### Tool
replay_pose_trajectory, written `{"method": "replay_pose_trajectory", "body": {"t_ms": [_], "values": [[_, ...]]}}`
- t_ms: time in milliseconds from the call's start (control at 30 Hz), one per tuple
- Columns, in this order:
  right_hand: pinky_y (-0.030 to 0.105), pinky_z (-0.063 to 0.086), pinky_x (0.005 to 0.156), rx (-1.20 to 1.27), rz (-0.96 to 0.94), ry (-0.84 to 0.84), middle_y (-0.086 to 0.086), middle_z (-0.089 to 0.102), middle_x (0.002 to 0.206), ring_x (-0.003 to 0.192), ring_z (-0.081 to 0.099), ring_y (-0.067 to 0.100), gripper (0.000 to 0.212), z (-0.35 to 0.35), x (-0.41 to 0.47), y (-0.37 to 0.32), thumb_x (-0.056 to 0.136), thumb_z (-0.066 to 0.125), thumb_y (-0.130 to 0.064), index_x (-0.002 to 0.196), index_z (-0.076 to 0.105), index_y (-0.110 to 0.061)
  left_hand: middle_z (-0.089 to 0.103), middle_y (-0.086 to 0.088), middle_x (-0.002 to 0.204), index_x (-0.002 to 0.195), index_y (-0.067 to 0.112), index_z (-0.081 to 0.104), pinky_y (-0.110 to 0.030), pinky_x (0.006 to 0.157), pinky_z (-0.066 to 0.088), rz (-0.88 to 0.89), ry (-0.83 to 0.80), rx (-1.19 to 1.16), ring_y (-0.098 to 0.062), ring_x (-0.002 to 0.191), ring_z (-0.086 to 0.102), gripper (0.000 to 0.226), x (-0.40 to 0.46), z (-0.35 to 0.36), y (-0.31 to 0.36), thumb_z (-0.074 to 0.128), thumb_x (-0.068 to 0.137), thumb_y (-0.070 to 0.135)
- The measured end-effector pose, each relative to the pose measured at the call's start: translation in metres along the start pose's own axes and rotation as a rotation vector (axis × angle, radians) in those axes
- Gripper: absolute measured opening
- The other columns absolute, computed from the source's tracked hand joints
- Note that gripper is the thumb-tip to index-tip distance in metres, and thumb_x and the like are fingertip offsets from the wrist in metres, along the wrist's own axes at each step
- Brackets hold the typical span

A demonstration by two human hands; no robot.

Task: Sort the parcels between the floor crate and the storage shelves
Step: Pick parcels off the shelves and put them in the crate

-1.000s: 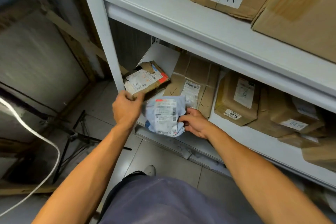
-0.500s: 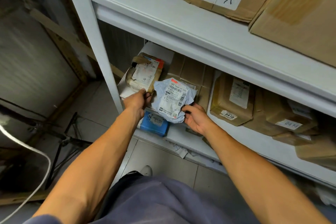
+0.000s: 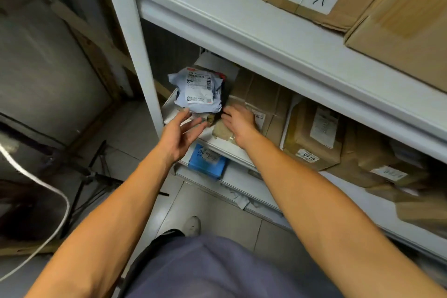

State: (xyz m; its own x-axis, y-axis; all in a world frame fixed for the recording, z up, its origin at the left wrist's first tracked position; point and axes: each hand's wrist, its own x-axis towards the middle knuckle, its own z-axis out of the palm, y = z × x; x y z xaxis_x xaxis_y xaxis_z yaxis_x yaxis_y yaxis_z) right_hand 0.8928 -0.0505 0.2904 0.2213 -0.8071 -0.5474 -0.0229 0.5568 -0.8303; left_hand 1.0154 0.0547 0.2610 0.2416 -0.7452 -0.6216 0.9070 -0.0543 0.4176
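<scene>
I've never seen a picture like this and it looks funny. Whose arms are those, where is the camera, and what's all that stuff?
The camera sits on a person's head and looks down, so you see their own arms. The left hand and right hand are both open and hold nothing. Just beyond them, a crumpled grey parcel bag with a white label sits on other parcels on the lower shelf. Beside it stand brown cardboard boxes; one reads 0410. A small blue parcel lies at the shelf's front edge.

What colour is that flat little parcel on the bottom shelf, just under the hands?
Blue, with a pale label; the head view shows the flat parcel best.
</scene>
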Motion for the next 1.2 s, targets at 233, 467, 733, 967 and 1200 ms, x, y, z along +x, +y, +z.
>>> {"method": "replay_pose_trajectory", "body": {"t_ms": [233, 467, 733, 967, 1200], "values": [[0.034, 0.027, 0.120, -1.271, -0.290, 0.135, 0.006, 0.040, 0.149, 0.141, 0.031, 0.028, 0.062, -0.071, -0.015, 0.052, 0.088, 0.071, -0.019, 0.147, 0.049, -0.022, 0.063, -0.020, 0.136, 0.138, 0.007, 0.056, -0.035, 0.104, 0.051, 0.066, -0.029, -0.121, -0.029, 0.128, 0.061, 0.037, 0.001, 0.012, 0.005, 0.057, 0.103, 0.019], [0.052, 0.034, 0.110, -1.606, -0.296, 0.119, 0.010, 0.038, 0.147, 0.137, 0.033, 0.033, 0.066, -0.069, -0.019, 0.053, 0.088, 0.070, -0.020, 0.147, 0.041, -0.021, 0.074, -0.009, 0.113, 0.128, 0.016, 0.060, -0.028, 0.078, 0.058, 0.013, 0.085, 0.294, -0.019, 0.095, 0.072, 0.040, -0.005, 0.000, -0.034, 0.048, 0.104, 0.045], [0.024, 0.037, 0.100, -1.122, -0.321, 0.312, 0.014, 0.039, 0.143, 0.129, 0.048, 0.031, 0.046, -0.090, -0.009, 0.055, 0.089, 0.074, -0.014, 0.128, 0.051, -0.007, 0.070, -0.011, 0.110, 0.127, 0.006, 0.063, -0.021, 0.072, 0.055, 0.102, -0.014, 0.926, -0.016, 0.087, 0.066, 0.025, -0.004, 0.002, -0.069, 0.054, 0.104, 0.013], [0.033, 0.053, 0.093, -0.867, 0.021, 0.456, 0.019, 0.062, 0.133, 0.120, 0.062, 0.032, 0.041, -0.110, 0.005, 0.040, 0.092, 0.074, -0.020, 0.127, 0.064, 0.000, 0.063, -0.020, 0.132, 0.145, 0.001, 0.049, -0.039, 0.105, 0.051, 0.298, -0.176, 1.354, -0.031, 0.113, 0.065, 0.045, 0.015, 0.019, -0.087, 0.051, 0.101, -0.003], [0.024, 0.055, 0.051, -0.524, 0.131, 0.367, 0.011, 0.068, 0.092, 0.073, 0.066, 0.024, 0.027, -0.107, 0.003, 0.042, 0.088, 0.078, -0.012, 0.110, 0.072, 0.001, 0.066, -0.015, 0.110, 0.155, 0.013, 0.027, -0.032, 0.075, 0.063, -0.027, -0.183, 1.043, -0.028, 0.089, 0.071, 0.064, 0.021, 0.031, -0.089, 0.056, 0.100, -0.001]]}}
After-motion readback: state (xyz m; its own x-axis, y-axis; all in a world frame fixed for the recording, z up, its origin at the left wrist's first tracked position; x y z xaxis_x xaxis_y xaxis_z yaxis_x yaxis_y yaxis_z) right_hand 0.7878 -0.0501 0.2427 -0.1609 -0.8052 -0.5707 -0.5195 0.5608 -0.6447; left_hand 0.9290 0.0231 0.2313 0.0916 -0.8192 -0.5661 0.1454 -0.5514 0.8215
